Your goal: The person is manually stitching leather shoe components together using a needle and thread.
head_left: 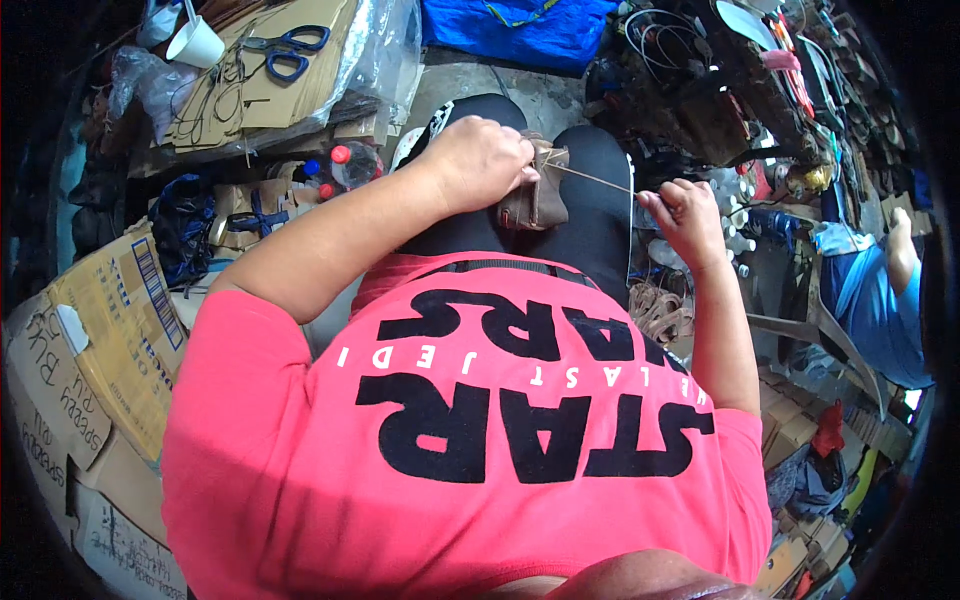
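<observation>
While our left hand grips a brown leather-like piece on our lap, partly hiding it, our right hand pinches its taut tan cord. Around us we list: blue-handled scissors on brown sheets; white cup; red-capped bottle; blue tarpaulin. Writing: large black and small white lettering on our pink shirt; black handwriting on left-side cartons.

Leather piece was brn, thread lt tan. Shirt was hot pink w/ blk & wht lettering; pants blk. Scissors showed dk blue & gray, tarp brt blue, cup wht, bottle cap red.
</observation>
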Demonstrator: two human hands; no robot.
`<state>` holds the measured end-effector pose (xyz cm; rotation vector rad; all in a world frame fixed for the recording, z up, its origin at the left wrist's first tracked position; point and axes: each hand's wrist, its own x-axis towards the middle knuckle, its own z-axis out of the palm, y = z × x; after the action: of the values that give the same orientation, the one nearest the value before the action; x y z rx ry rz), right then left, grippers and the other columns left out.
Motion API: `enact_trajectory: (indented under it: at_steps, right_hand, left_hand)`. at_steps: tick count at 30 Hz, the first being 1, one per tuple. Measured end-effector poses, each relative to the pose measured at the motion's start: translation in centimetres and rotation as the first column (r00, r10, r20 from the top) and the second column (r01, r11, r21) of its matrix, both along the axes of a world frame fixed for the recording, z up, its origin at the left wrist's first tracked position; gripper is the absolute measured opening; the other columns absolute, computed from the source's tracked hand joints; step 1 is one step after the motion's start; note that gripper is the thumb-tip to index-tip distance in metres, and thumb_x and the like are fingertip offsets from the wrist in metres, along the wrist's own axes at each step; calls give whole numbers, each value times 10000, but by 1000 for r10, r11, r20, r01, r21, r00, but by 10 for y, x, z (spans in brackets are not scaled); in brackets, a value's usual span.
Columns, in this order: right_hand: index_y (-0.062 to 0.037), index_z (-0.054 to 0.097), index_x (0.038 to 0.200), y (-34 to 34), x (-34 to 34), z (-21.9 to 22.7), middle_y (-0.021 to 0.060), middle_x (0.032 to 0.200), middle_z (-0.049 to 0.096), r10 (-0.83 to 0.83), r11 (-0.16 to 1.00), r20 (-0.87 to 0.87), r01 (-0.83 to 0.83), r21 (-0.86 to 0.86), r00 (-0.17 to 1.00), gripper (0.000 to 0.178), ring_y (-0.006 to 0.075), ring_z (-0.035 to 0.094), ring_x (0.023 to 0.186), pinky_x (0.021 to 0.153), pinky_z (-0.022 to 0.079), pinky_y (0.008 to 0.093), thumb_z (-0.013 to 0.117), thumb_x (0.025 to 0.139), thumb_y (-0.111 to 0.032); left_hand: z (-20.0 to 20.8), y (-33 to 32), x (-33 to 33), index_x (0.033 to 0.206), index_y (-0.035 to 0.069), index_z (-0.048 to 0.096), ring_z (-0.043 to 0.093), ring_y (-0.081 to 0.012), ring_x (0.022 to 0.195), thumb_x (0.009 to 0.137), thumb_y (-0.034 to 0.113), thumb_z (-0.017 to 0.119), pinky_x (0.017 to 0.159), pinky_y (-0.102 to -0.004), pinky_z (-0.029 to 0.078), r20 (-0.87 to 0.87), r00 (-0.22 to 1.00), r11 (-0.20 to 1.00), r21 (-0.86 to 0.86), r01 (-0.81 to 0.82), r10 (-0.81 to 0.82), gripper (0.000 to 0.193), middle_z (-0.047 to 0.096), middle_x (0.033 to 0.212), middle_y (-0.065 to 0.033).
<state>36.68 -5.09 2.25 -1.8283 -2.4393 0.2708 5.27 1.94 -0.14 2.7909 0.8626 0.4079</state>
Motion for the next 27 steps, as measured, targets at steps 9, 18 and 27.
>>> enact_trajectory:
  at_steps: [9, 18, 27]
  right_hand:
    - [-70, 699, 963, 1, 10, -24, 37, 690, 599, -341, 928, -412, 235, -289, 845, 228, 161, 561, 648, 605, 434, 324, 639, 916, -285]
    - [-1, 670, 1137, 64, -49, -27, 18, 879, 679, -146, 854, -400, -89, -513, 905, 284, 51, 539, 795, 746, 482, 249, 684, 894, -146]
    - [-43, 709, 990, 63, -74, -17, 132, 783, 671, -210, 896, -614, -102, -433, 761, 230, 157, 593, 686, 667, 483, 322, 718, 824, -202]
  left_hand:
    - [-24, -6, 2, 762, 59, 527, 598, -331, 690, 884, 236, 637, 643, -444, 473, 145, 987, 990, -113, 88, -71, 242, 567, 701, -121]
    - [-38, -20, 10, 763, 79, 536, 599, -307, 720, 890, 272, 613, 670, -419, 473, 230, 973, 999, -40, -7, 16, 243, 550, 725, -107]
    - [-39, -21, 11, 800, 80, 553, 606, -295, 727, 889, 277, 612, 692, -409, 479, 231, 973, 1000, -7, -7, 8, 224, 563, 737, -96]
